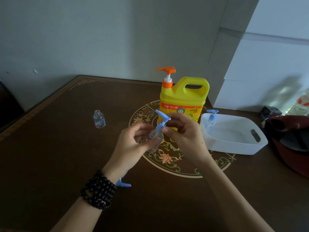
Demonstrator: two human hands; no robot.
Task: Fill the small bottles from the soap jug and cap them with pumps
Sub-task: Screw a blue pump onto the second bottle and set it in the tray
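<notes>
Small bottle (pixel 154 138), held above the tabletop (pixel 66 148) at frame centre, is gripped by the left hand (pixel 132 144); the right hand (pixel 182 131) pinches its blue pump (pixel 161 120). Keep the bottle upright, twist the collar squarely until snug.

- The soap jug (pixel 183 101) stood on the table (pixel 58 156), near the back, in the middle.
- Just in front of the jug, the left hand (pixel 132 143) and the right hand (pixel 184 133) held a small bottle (pixel 154 139) above the table, with a pump (pixel 162 120) on top of it.
- An open bottle (pixel 99 119) stood well apart on the left.
- A tub (pixel 234 144) sat right of the jug, with a capped bottle (pixel 211 122) inside, at its left end.
- A loose pump (pixel 122 183) lay near the front, partly under the left wrist.
</notes>
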